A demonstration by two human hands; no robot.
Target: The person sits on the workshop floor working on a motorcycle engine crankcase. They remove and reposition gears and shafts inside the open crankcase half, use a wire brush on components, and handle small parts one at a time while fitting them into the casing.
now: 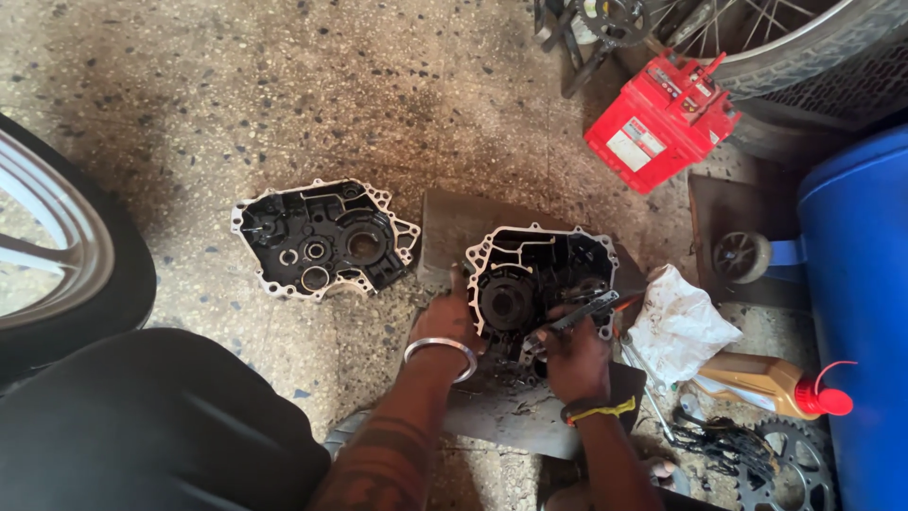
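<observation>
Head view: I see my left hand (446,320) braced flat and unclenched on the crankcase half (539,279) at frame centre, right hand (574,355) closed around a metal tool (579,312) reaching into it. Risk: the tool may slip off and gouge the mating face, since the case rests loose on a board (511,416). Count: two case halves, second one (322,238) left of centre; one red battery (660,121); one oil bottle (771,383); one sprocket (790,473).

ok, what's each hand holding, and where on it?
Right hand grips a metal tool by its lower end. Left hand holds nothing; it rests against the left edge of the engine case half.
</observation>
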